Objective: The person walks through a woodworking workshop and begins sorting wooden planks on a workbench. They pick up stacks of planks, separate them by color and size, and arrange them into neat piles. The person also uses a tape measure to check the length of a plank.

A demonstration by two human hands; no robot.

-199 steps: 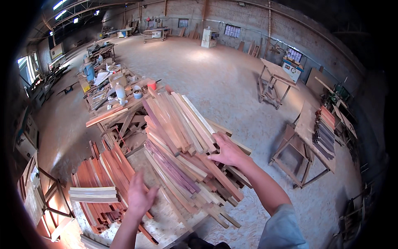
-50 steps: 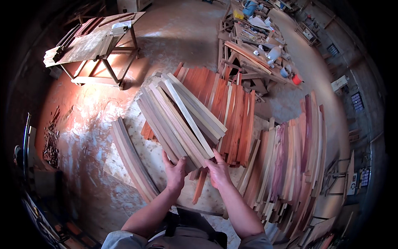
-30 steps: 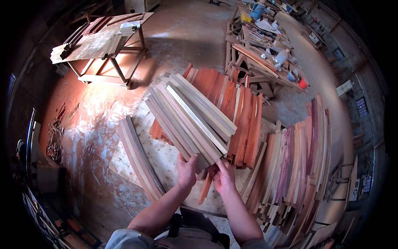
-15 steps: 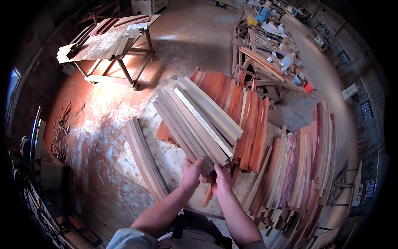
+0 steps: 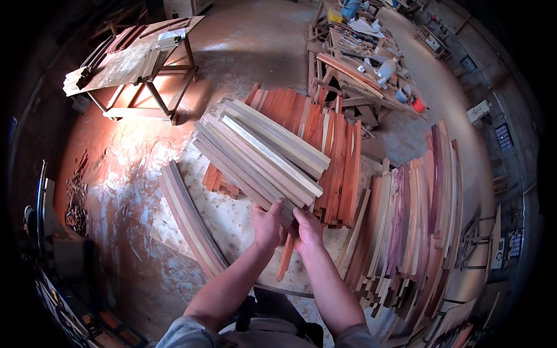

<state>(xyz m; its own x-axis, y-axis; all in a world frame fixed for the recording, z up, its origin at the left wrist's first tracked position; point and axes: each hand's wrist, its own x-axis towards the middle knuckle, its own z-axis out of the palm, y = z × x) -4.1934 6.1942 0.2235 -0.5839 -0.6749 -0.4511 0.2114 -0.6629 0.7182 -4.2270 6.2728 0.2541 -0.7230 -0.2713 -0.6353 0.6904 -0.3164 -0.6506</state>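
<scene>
While in left hand (image 5: pixel 267 225), wooden strips (image 5: pixel 264 152)

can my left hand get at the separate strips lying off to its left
Probably, yes: the strips lie left of your left hand, with nothing seen on top. But that hand seems to grip the bundle, so it would likely need to let go first.

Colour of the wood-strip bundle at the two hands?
Mixed: grey-brown, pinkish-brown and pale cream strips side by side. The bundle shows best in the head view.
</scene>
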